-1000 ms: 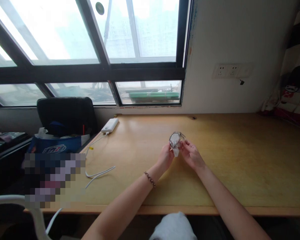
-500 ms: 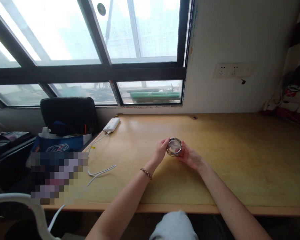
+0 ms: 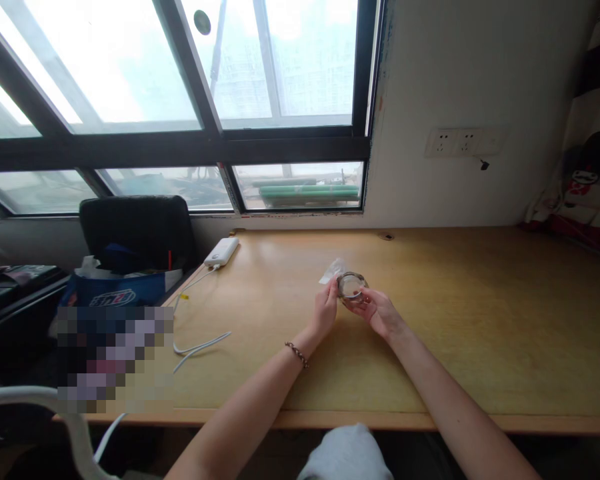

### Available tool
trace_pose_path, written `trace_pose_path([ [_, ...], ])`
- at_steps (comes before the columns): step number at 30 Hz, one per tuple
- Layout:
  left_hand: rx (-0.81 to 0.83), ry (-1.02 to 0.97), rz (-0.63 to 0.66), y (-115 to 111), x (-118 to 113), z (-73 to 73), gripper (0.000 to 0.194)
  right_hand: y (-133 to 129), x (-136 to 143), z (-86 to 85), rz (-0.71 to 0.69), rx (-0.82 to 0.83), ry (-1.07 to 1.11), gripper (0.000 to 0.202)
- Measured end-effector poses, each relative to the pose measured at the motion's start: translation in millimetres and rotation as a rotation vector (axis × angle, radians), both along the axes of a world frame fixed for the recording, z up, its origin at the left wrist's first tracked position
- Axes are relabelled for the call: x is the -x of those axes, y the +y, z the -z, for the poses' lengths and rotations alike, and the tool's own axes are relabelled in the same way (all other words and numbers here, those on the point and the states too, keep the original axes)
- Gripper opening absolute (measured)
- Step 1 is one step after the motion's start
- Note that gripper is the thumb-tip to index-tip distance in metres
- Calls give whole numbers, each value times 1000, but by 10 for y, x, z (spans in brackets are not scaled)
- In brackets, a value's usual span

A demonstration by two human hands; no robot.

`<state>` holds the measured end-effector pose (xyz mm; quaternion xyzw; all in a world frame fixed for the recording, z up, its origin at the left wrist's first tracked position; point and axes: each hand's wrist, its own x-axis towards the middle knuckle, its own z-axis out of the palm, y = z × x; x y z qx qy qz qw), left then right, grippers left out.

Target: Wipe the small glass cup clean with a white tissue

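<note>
Both of my hands grip a small round, shiny, see-through dish [image 3: 352, 287] with a thick rim, which looks like glass; its exact kind is hard to make out. My left hand [image 3: 326, 303], with a beaded bracelet at the wrist, is closed on its left edge. On the right and lower side, my right hand [image 3: 377, 312] is curled round it, fingers at the near rim. A crumpled piece of clear film [image 3: 333, 271] shows just beyond my left fingertips. Whether those fingers pinch the film, I cannot tell.
The wooden table [image 3: 480, 320] spreads under my hands. A white power bank [image 3: 222, 252] with a white cable [image 3: 200, 345] lies at its left edge. Left of it, a black chair [image 3: 137, 227] carries a blue bag [image 3: 113, 287]. A white curved tube [image 3: 75, 427] crosses the lower left.
The clear film has come into view beyond my left hand. The dish has shifted slightly right and up, and my right fingers have curled over its near rim.
</note>
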<state>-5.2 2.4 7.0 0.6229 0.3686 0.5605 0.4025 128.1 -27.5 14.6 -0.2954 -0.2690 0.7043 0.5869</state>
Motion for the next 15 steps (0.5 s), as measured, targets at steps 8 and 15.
trace_pose_path([
  [8, -233, 281, 184, -331, -177, 3, 47, 104, -81, 10, 223, 15, 342, 8],
  [15, -160, 272, 131, -337, -238, 68, 56, 61, 16, -29, 207, 58, 375, 10],
])
